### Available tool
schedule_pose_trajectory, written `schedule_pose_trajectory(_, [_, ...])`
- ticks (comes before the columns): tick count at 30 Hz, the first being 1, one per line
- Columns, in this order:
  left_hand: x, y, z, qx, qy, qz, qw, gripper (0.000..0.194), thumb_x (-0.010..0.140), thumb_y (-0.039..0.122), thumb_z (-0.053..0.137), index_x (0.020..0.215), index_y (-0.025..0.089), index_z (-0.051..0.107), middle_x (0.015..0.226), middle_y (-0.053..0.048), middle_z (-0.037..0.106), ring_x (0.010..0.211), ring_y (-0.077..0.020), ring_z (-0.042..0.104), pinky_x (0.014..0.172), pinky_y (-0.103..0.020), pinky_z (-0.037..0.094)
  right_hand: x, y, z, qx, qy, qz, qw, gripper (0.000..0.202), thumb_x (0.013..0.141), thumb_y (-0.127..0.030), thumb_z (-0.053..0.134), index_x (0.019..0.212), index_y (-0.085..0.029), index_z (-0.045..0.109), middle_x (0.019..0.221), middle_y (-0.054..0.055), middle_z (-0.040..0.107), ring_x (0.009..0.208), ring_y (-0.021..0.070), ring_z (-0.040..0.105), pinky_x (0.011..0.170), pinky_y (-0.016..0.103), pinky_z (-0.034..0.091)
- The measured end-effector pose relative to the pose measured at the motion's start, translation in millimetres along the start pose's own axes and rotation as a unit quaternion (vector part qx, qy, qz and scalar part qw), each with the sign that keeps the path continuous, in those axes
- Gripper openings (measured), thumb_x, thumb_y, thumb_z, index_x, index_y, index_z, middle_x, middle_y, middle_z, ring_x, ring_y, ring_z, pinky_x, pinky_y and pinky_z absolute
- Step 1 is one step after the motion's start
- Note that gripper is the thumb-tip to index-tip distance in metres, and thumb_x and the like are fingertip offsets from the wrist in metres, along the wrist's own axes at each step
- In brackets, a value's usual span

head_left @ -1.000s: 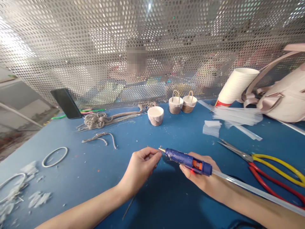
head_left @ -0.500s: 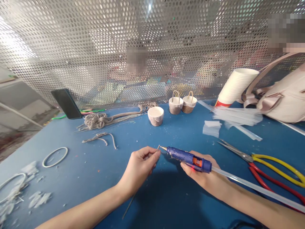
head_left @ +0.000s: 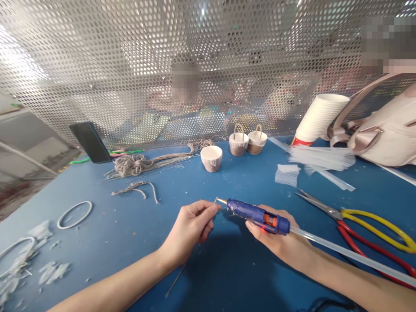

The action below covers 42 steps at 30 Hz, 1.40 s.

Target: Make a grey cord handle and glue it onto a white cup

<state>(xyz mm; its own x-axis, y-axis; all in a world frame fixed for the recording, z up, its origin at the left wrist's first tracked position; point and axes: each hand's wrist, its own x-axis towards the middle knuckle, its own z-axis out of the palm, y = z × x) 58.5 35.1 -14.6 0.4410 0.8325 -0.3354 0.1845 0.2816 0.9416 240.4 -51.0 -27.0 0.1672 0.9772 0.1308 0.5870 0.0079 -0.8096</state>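
My left hand [head_left: 195, 221] pinches a thin grey cord, whose tip sticks up just past the fingertips; its loose tail [head_left: 175, 281] hangs below the wrist. My right hand [head_left: 276, 234] is wrapped around a blue glue gun [head_left: 247, 210] with a long clear glue stick [head_left: 344, 250] in its back end. The gun's metal nozzle is at the cord tip; whether they touch is too small to tell. Beyond the hands stands a small wrapped cup [head_left: 211, 159] without a handle. Two little cups with cord handles [head_left: 238, 145] stand behind it to the right.
Scissors [head_left: 334, 212] lie at the right near glue sticks [head_left: 321, 157], stacked paper cups [head_left: 320, 117] and a pale bag [head_left: 390, 130]. Cord bundles [head_left: 130, 165], a phone [head_left: 90, 141], a ring [head_left: 74, 215] and scraps are at the left. A perforated metal screen [head_left: 130, 86] rises behind.
The view has shifted slightly. The fingers of my left hand have moved a little around the cord, and the glue gun stays almost in place at its tip.
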Motion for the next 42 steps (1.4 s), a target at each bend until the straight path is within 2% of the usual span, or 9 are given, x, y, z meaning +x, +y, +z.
schedule_pose_trajectory(7, [1,1,-2.4,-0.066,-0.025,-0.016,0.997,0.036,0.074,0.047,0.064,0.084,0.013,0.063,0.048,0.007,0.045,0.036,-0.0035,0.032,0.034,-0.016,0.019,6,8,-3,-0.004,0.024,0.0,1.0,0.016,0.076,-0.038,0.056,0.074,-0.025,0.064,0.071,0.002,0.07,0.073,0.021,0.067,0.069,0.028,0.052])
schedule_pose_trajectory(9, [2,2,-3.2,-0.085,-0.031,-0.023,0.996,0.035,0.075,0.046,0.063,0.086,0.013,0.063,0.047,0.007,0.046,0.035,-0.0034,0.031,0.033,-0.016,0.018,11,8,-6,-0.009,0.02,0.009,1.0,0.019,0.078,-0.039,0.054,0.071,-0.024,0.065,0.071,0.003,0.07,0.074,0.0211,0.067,0.072,0.029,0.051])
schedule_pose_trajectory(14, [0,9,-5.6,-0.097,-0.041,-0.031,0.994,0.034,0.077,0.044,0.061,0.089,0.013,0.061,0.047,0.006,0.047,0.035,-0.0032,0.028,0.034,-0.016,0.014,29,17,-18,-0.009,-0.013,0.12,0.993,0.043,0.083,-0.051,0.048,0.054,-0.021,0.055,0.044,-0.002,0.053,0.047,0.0153,0.056,0.051,0.026,0.045])
schedule_pose_trajectory(18, [-4,15,-7.7,-0.082,-0.03,-0.004,0.996,0.033,0.078,0.044,0.059,0.089,0.013,0.058,0.048,0.006,0.048,0.036,-0.0033,0.027,0.036,-0.017,0.014,47,31,-26,0.003,0.018,0.166,0.986,0.038,0.08,-0.049,0.051,0.058,-0.019,0.054,0.049,-0.001,0.055,0.043,0.0125,0.052,0.045,0.024,0.041])
schedule_pose_trajectory(23, [-13,18,-9.5,-0.021,0.003,0.058,0.998,0.025,0.079,0.039,0.057,0.09,0.018,0.05,0.048,0.007,0.05,0.037,-0.0051,0.03,0.038,-0.017,0.019,59,31,-31,-0.053,0.042,0.159,0.985,0.026,0.075,-0.044,0.056,0.079,-0.02,0.066,0.046,-0.003,0.053,0.046,0.0174,0.055,0.046,0.026,0.041])
schedule_pose_trajectory(29, [-32,20,-13.6,0.067,0.039,0.117,0.99,0.019,0.079,0.037,0.054,0.079,0.018,0.049,0.05,0.005,0.052,0.041,-0.0069,0.037,0.04,-0.017,0.025,57,23,-35,-0.11,0.055,0.131,0.984,0.025,0.072,-0.043,0.06,0.075,-0.02,0.068,0.063,0.004,0.067,0.07,0.0275,0.065,0.062,0.032,0.046])
schedule_pose_trajectory(35, [-47,21,-16.1,0.112,0.044,0.148,0.982,0.017,0.08,0.036,0.052,0.078,0.019,0.05,0.051,0.005,0.053,0.044,-0.0082,0.04,0.042,-0.019,0.029,32,34,-52,-0.113,0.05,0.111,0.986,0.032,0.074,-0.038,0.06,0.097,-0.016,0.065,0.101,0.012,0.07,0.094,0.0277,0.065,0.08,0.036,0.048])
schedule_pose_trajectory(38, [-52,22,-13.8,0.12,0.041,0.155,0.98,0.017,0.081,0.036,0.052,0.078,0.019,0.051,0.052,0.005,0.053,0.045,-0.0084,0.04,0.045,-0.019,0.032,25,38,-57,-0.111,0.05,0.118,0.986,0.035,0.075,-0.038,0.059,0.1,-0.014,0.063,0.102,0.015,0.07,0.091,0.0276,0.066,0.077,0.037,0.05])
schedule_pose_trajectory(42, [-55,19,-9.4,0.108,0.045,0.145,0.982,0.019,0.078,0.038,0.055,0.076,0.019,0.053,0.057,0.004,0.053,0.045,-0.0076,0.039,0.044,-0.02,0.032,36,35,-49,-0.102,0.043,0.102,0.989,0.028,0.073,-0.035,0.061,0.095,-0.018,0.065,0.095,0.008,0.071,0.087,0.0239,0.066,0.076,0.032,0.049])
